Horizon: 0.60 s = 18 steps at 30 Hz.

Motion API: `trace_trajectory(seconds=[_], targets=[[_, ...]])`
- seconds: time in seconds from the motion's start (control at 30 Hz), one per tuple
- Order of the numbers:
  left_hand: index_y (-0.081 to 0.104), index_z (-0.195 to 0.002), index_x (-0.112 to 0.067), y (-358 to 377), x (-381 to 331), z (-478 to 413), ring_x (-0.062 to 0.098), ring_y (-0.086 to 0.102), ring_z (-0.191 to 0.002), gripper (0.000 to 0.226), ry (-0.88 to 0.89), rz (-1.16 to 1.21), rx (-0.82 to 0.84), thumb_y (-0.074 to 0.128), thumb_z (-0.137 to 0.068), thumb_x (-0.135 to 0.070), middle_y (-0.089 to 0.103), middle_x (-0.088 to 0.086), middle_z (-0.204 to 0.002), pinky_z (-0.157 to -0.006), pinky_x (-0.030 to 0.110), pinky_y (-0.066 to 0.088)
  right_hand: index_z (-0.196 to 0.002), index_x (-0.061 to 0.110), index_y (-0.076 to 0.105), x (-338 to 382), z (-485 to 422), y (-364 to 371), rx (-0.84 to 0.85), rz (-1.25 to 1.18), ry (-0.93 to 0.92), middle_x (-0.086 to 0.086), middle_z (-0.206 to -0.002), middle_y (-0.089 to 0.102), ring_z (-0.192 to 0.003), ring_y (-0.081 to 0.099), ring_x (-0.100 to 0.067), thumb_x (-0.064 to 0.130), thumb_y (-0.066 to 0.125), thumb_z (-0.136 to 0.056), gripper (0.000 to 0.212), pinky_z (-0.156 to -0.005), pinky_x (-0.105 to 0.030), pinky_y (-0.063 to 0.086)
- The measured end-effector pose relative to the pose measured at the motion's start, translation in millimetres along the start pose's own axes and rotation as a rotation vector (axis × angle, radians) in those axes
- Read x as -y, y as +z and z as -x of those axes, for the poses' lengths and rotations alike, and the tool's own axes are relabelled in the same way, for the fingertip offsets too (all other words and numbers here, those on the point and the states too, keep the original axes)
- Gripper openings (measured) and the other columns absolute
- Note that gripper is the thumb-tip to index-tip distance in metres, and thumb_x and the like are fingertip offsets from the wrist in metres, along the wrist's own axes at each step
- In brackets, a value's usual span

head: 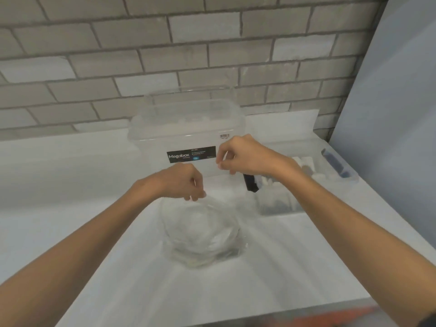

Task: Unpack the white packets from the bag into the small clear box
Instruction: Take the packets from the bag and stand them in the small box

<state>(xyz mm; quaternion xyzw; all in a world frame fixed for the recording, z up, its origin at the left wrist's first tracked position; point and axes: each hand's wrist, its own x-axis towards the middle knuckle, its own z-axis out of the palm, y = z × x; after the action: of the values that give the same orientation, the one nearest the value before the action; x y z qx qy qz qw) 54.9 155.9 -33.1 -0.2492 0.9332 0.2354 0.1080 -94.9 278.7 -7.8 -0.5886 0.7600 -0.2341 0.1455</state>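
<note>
A crumpled clear plastic bag [200,232] sits on the white table [94,185] in front of me, with pale contents showing blurred through the film. My left hand [182,182] pinches the bag's top edge. My right hand [240,156] hovers a little higher and to the right, thumb and fingers pinched together, apparently on the thin film of the bag's mouth. The small clear box [278,205] stands open at the right, behind my right forearm. It holds white packets [304,161].
A big clear Megabox tub [188,128] stands just behind my hands, against the grey brick wall. A black item [251,182] and a blue item [335,164] lie in the small box. A pale panel closes off the right side. The table's front edge runs near the bottom.
</note>
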Motion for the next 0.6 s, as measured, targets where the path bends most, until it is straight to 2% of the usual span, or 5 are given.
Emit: trace_trajectory(seconds=[0.07, 0.17, 0.27, 0.43, 0.6], targets=[[0.071, -0.079, -0.017, 8.9, 12.9, 9.8, 0.006, 0.067, -0.068, 0.012, -0.010, 0.048, 0.103, 0.067, -0.084, -0.027, 0.073, -0.005, -0.074, -0.063, 0.021, 0.051, -0.091, 0.015, 0.070, 12.5, 3.1, 17.7, 0.068, -0.005, 0.001, 0.000, -0.075, 0.069, -0.070, 0.068, -0.010, 0.020, 0.064, -0.087, 0.009, -0.062, -0.018, 0.046], [0.072, -0.083, -0.019, 34.1, 25.3, 11.5, 0.013, 0.068, -0.077, 0.011, 0.030, 0.079, 0.143, 0.061, -0.082, -0.015, 0.074, 0.002, -0.083, -0.071, 0.027, 0.056, -0.093, 0.013, 0.071, 20.3, 9.8, 48.0, 0.227, 0.030, 0.028, 0.001, -0.074, 0.067, -0.071, 0.066, -0.012, 0.017, 0.064, -0.087, 0.011, -0.055, -0.017, 0.043], [0.070, -0.090, -0.017, 63.8, 30.1, 6.0, 0.007, 0.061, -0.068, 0.023, 0.090, 0.078, 0.148, 0.055, -0.083, -0.003, 0.071, 0.000, -0.083, -0.064, 0.016, 0.051, -0.092, 0.013, 0.073, 18.4, 19.7, 81.2, 0.342, 0.116, 0.072, -0.003, -0.082, 0.066, -0.078, 0.063, -0.017, 0.011, 0.059, -0.087, 0.015, -0.062, -0.024, 0.047], [0.066, -0.084, -0.019, 97.8, 33.0, 0.1, 0.005, 0.058, -0.073, 0.021, 0.145, 0.147, 0.113, 0.057, -0.082, 0.000, 0.064, -0.009, -0.078, -0.073, 0.016, 0.047, -0.097, 0.012, 0.072, 9.7, 35.7, 107.6, 0.272, 0.224, 0.086, -0.008, -0.095, 0.061, -0.092, 0.060, -0.025, -0.004, 0.049, -0.085, 0.030, -0.076, -0.032, 0.052], [0.067, -0.102, -0.015, 118.0, 28.5, -2.8, 0.009, 0.059, -0.083, 0.028, 0.160, 0.162, 0.062, 0.050, -0.083, -0.003, 0.068, 0.000, -0.097, -0.073, 0.015, 0.044, -0.094, 0.012, 0.073, 2.6, 53.8, 101.9, 0.106, 0.103, 0.115, -0.004, -0.099, 0.067, -0.092, 0.057, -0.015, -0.014, 0.042, -0.079, 0.043, -0.069, -0.012, 0.040]])
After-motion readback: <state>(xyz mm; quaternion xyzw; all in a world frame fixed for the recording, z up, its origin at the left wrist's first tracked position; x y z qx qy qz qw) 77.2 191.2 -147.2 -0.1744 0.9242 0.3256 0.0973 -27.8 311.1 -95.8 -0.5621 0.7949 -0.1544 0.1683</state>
